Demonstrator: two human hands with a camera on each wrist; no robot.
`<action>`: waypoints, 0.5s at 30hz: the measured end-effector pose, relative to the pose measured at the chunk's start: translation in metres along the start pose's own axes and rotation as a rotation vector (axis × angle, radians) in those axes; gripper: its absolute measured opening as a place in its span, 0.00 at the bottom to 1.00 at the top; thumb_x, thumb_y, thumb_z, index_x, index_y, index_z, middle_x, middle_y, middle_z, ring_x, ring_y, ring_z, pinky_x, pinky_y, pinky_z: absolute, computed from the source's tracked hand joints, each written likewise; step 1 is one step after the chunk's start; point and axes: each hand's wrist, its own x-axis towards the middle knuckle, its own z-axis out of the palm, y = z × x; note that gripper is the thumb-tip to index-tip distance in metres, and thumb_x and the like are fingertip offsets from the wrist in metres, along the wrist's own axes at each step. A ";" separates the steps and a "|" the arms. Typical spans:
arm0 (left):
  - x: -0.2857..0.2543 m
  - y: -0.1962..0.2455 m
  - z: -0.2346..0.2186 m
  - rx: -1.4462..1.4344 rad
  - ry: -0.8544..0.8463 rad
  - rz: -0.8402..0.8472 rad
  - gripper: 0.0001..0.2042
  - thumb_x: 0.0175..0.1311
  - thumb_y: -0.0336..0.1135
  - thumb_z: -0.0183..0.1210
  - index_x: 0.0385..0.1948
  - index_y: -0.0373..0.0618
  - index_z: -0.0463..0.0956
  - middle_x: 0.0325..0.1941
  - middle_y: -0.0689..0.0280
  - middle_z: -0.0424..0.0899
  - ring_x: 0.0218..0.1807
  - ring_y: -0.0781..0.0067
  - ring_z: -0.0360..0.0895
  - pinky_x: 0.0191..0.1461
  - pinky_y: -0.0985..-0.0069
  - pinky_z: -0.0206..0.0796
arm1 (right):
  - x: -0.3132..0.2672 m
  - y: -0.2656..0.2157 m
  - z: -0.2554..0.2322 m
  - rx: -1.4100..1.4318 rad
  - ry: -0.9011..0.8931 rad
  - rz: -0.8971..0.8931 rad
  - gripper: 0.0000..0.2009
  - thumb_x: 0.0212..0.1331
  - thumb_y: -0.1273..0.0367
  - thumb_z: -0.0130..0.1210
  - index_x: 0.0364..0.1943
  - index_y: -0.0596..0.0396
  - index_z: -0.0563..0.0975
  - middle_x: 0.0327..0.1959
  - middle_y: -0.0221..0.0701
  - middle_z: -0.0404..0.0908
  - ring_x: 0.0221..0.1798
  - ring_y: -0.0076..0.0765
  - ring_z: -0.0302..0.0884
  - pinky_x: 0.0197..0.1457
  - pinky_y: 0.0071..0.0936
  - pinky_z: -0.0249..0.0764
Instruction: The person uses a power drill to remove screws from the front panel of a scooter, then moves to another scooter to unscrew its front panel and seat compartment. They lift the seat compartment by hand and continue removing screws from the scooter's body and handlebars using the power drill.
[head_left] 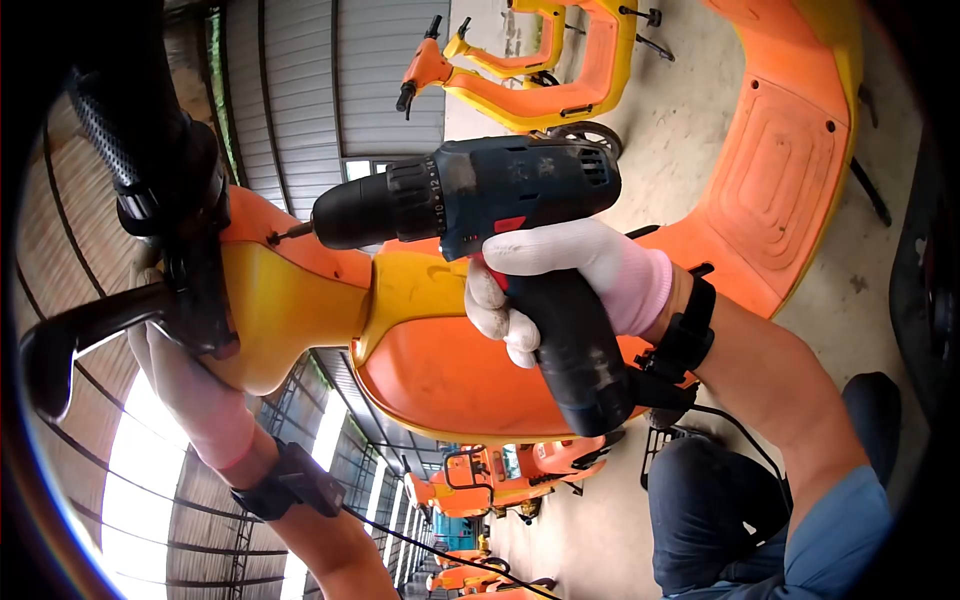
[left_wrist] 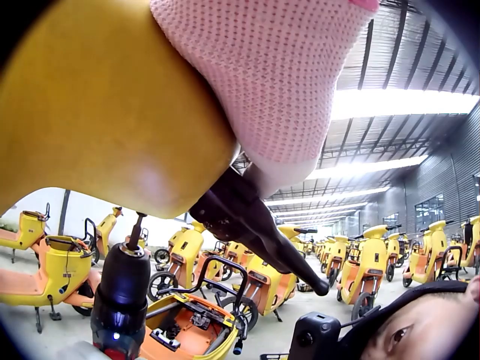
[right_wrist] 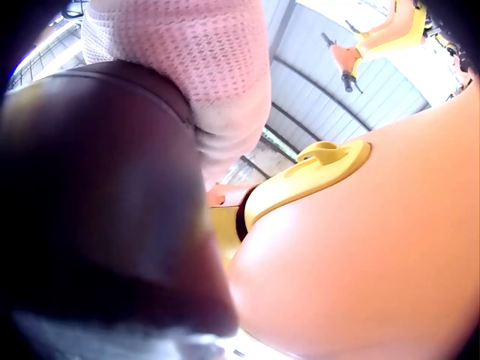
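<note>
In the head view my right hand (head_left: 570, 270), in a white and pink glove, grips a dark cordless drill (head_left: 530, 185) by its handle. The drill points left, and its bit tip touches or nearly touches a hole in the orange front panel (head_left: 345, 262) of a scooter. My left hand (head_left: 190, 395), also gloved, holds the handlebar (head_left: 195, 265) beside the black brake lever (head_left: 90, 320); its fingers are partly hidden behind these. The left wrist view shows the drill (left_wrist: 121, 289) below the yellow housing (left_wrist: 112, 112). The drill's base fills the left of the right wrist view.
The scooter's orange footboard (head_left: 780, 190) curves round on the right. Other orange and yellow scooters (head_left: 540, 90) stand on the concrete floor (head_left: 690, 110) behind. Cables run from both wrist straps. A bent knee (head_left: 700, 510) shows at the lower right.
</note>
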 end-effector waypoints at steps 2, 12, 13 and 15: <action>-0.001 0.002 0.002 0.029 -0.014 0.015 0.22 0.72 0.36 0.42 0.61 0.32 0.69 0.55 0.56 0.79 0.54 0.70 0.79 0.60 0.73 0.70 | -0.004 -0.002 0.004 0.037 0.006 -0.024 0.15 0.69 0.58 0.53 0.38 0.58 0.77 0.35 0.37 0.81 0.28 0.27 0.81 0.35 0.27 0.79; 0.006 0.006 0.012 0.070 0.031 0.022 0.19 0.77 0.40 0.44 0.58 0.36 0.74 0.52 0.61 0.81 0.50 0.74 0.79 0.55 0.78 0.71 | -0.092 -0.018 0.047 -0.468 0.336 -0.272 0.21 0.57 0.60 0.58 0.49 0.61 0.74 0.40 0.45 0.80 0.29 0.31 0.78 0.34 0.31 0.76; 0.008 0.003 0.007 0.088 0.083 0.024 0.18 0.76 0.38 0.44 0.56 0.36 0.75 0.51 0.60 0.81 0.50 0.72 0.79 0.55 0.76 0.71 | -0.108 -0.019 0.048 -0.538 0.365 -0.288 0.21 0.57 0.60 0.57 0.48 0.62 0.74 0.41 0.46 0.80 0.28 0.30 0.78 0.35 0.31 0.77; -0.009 0.031 0.022 0.163 0.004 0.028 0.22 0.75 0.45 0.46 0.55 0.34 0.76 0.52 0.55 0.81 0.51 0.66 0.79 0.54 0.70 0.72 | -0.139 -0.015 0.053 -0.589 0.454 -0.354 0.18 0.61 0.61 0.57 0.46 0.62 0.77 0.40 0.42 0.81 0.32 0.28 0.79 0.41 0.28 0.77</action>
